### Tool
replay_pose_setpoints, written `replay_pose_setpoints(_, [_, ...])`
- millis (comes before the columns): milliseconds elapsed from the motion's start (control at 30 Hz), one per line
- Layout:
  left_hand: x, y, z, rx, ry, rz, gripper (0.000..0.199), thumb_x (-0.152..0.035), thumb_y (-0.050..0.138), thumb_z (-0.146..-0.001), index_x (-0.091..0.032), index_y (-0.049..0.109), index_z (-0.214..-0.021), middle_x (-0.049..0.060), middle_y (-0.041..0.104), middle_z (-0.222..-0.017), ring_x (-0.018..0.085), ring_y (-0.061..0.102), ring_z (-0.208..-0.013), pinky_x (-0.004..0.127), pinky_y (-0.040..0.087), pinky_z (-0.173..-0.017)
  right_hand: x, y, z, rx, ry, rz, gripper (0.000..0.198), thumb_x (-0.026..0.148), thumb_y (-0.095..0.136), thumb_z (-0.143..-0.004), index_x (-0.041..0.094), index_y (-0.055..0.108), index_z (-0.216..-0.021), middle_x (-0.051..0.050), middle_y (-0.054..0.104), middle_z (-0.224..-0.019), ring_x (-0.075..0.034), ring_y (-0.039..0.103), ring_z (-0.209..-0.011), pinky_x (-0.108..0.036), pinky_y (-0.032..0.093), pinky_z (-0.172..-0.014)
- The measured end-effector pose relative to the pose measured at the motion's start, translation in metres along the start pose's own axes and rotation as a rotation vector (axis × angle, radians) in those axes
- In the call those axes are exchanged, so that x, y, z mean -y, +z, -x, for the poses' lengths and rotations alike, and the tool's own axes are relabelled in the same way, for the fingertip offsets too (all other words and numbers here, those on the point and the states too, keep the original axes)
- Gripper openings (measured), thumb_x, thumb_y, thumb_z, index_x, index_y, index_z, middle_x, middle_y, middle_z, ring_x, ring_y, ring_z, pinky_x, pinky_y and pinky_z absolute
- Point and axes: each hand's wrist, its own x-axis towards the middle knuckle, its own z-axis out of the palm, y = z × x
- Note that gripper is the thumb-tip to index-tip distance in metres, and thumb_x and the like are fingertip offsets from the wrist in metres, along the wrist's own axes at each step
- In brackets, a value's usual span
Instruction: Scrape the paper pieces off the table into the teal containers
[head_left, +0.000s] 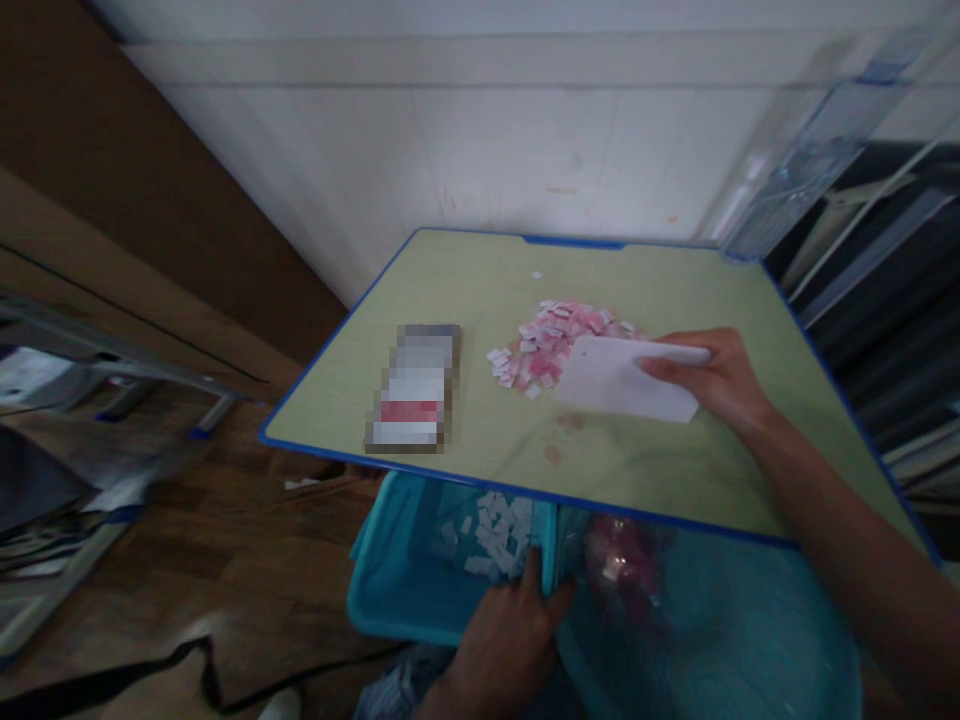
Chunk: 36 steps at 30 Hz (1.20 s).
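Here's the right hand, out over the low table, pinching a white scraper at its thick edge: thumb on the near face, fingers wrapped behind, a grip that likely keeps the blade steady and leaves its long side free. That blade overlaps the right side of a heap of small pink and white pieces mid-table; whether it touches them or hovers just above, I can't tell. Down below, the left hand is where the two teal tubs meet, index finger and thumb spread apart around the adjoining rims, perhaps for support; the other fingers are hidden, so no telling whether it grips. The left tub holds loose white slips, the right tub a reddish bundle in clear plastic, both tucked by the near edge, presumably for easy reach. Off to the left, well apart from the heap, a phone-like slab lies flat, its face blurred, seemingly out of the scraper's way. The tabletop is pale green with blue trim, set against a marked white wall; a brown panel leans in at left, above wooden flooring.
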Motion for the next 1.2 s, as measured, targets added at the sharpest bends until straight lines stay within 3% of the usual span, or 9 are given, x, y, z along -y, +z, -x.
replay_pose_setpoints(167, [0.0,-0.001,0.0,0.007,-0.004,-0.003,0.047,-0.024,0.045,-0.082,-0.032,0.036,-0.127,0.02,0.035,-0.129,0.027,0.062,-0.077,0.043,0.049,-0.065,-0.007,-0.005,-0.003,-0.125,0.062,0.029,0.025,0.04,0.069,-0.059,0.016,0.067,-0.064,0.003,0.055,-0.047,-0.008,0.045,-0.038,-0.019,0.029,-0.033])
replay_pose_setpoints(367, [0.0,0.0,0.0,0.0,-0.009,0.003,0.046,-0.024,0.044,-0.082,-0.032,0.036,-0.127,0.019,0.036,-0.129,0.026,0.062,-0.076,0.041,0.049,-0.065,-0.006,-0.005,0.0,0.004,0.146,-0.034,0.024,0.04,0.07,-0.058,0.017,0.068,-0.065,0.002,0.057,-0.049,-0.009,0.047,-0.039,-0.02,0.031,-0.034])
replay_pose_setpoints(533, [0.0,0.001,-0.001,0.01,-0.006,-0.009,0.047,-0.023,0.044,-0.081,-0.031,0.036,-0.127,0.02,0.036,-0.128,0.026,0.062,-0.076,0.042,0.049,-0.064,-0.005,-0.002,0.0,0.028,0.05,-0.013,0.022,0.039,0.067,-0.063,0.019,0.07,-0.071,0.001,0.062,-0.057,-0.009,0.05,-0.043,-0.02,0.035,-0.037])
replay_pose_setpoints(700, [0.0,0.001,-0.001,0.027,-0.013,-0.021,0.05,-0.024,0.044,-0.082,-0.032,0.032,-0.13,0.02,0.035,-0.129,0.027,0.062,-0.078,0.042,0.049,-0.065,-0.001,0.01,-0.003,0.147,-0.042,0.002,0.021,0.035,0.065,-0.066,0.017,0.071,-0.074,0.0,0.065,-0.06,-0.01,0.052,-0.047,-0.019,0.035,-0.04])
replay_pose_setpoints(833, [0.0,0.0,-0.001,0.027,-0.014,-0.029,0.05,-0.023,0.045,-0.081,-0.032,0.033,-0.129,0.02,0.034,-0.129,0.027,0.062,-0.078,0.042,0.049,-0.065,0.006,0.025,-0.002,0.19,-0.19,0.05,0.018,0.031,0.063,-0.068,0.017,0.071,-0.076,0.0,0.067,-0.064,-0.01,0.055,-0.051,-0.019,0.037,-0.042])
replay_pose_setpoints(933, [0.0,0.0,0.0,0.016,-0.006,-0.028,0.05,-0.023,0.046,-0.08,-0.032,0.034,-0.128,0.019,0.036,-0.128,0.026,0.062,-0.077,0.041,0.049,-0.064,0.011,0.033,-0.001,0.281,-0.294,0.056,0.016,0.029,0.06,-0.072,0.019,0.072,-0.077,-0.001,0.069,-0.068,-0.011,0.059,-0.057,-0.019,0.042,-0.049])
replay_pose_setpoints(1200, [-0.001,-0.001,-0.001,0.018,-0.005,-0.04,0.049,-0.024,0.046,-0.081,-0.031,0.034,-0.128,0.019,0.034,-0.128,0.025,0.061,-0.077,0.04,0.049,-0.065,0.005,0.038,-0.001,0.652,-0.379,-0.075,0.022,0.024,0.053,-0.078,0.022,0.069,-0.093,-0.003,0.07,-0.082,-0.015,0.063,-0.08,-0.028,0.048,-0.076])
